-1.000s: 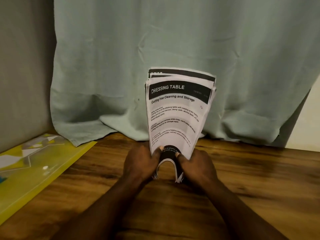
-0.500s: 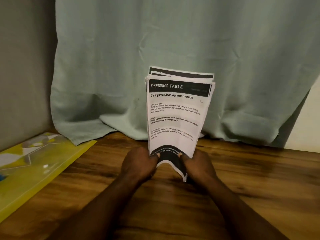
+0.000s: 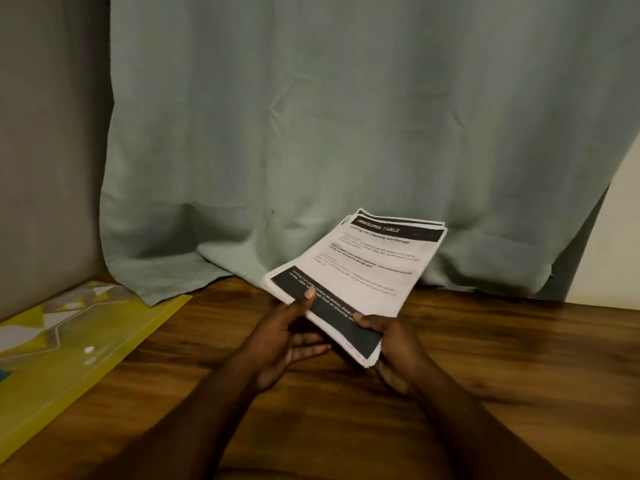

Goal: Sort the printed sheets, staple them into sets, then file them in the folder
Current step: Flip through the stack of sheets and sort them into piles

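A stack of printed sheets [image 3: 367, 268], white with black bands at head and foot and the heading "DRESSING TABLE", is held tilted back just above the wooden table [image 3: 485, 358], its far end towards the curtain. My left hand [image 3: 287, 337] grips the near left edge with its thumb on the lower black band. My right hand [image 3: 391, 344] holds the near right corner, fingers under the stack and thumb on top. A yellow plastic folder [image 3: 79, 355] lies flat at the left edge of the table, away from both hands.
A pale green curtain [image 3: 346, 133] hangs behind the table and pools on its far edge. A grey wall [image 3: 41, 168] stands at the left. A small blue item [image 3: 2, 375] shows at the left frame edge on the folder.
The stack stood upright on its lower edge on the table, pinched by both hands. Now it is tipped back to nearly flat and shifted right, with both hands still on it.
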